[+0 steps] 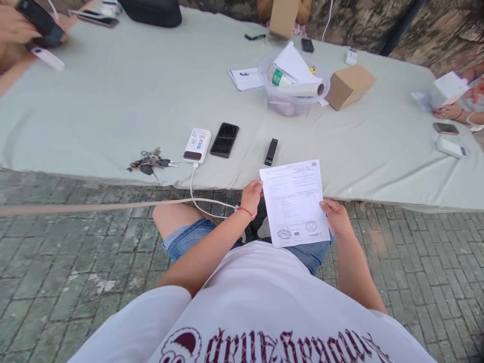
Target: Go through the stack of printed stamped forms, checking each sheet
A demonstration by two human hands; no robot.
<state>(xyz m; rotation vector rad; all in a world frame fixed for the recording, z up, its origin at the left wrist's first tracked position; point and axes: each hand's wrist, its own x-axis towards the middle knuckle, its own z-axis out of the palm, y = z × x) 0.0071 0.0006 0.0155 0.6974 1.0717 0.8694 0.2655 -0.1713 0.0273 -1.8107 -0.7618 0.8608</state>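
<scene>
1. My left hand [251, 194] pinches the left edge of the sheet [294, 203]; my right hand [336, 217] grips its right edge low down. Both are closed on the paper, which hangs flat over my lap, just short of the table [113, 101] edge.
2. I judge the step in hand to be reading or checking the sheet (it faces me, stamps at the bottom). A next move would call for keeping both edges taut so it does not fold.
3. On the table beyond: a black stick [271, 151], a phone [224, 139], a power bank [197, 145] with its cable [196, 194] running down to my side, and keys [151, 161].
4. Farther off sit a tub [291, 103] of papers and a box [350, 85].
5. Hard to tell: the print is too small to read, my fingers behind the sheet are hidden, and other people's hands at the top left and right edges are cut off.
</scene>
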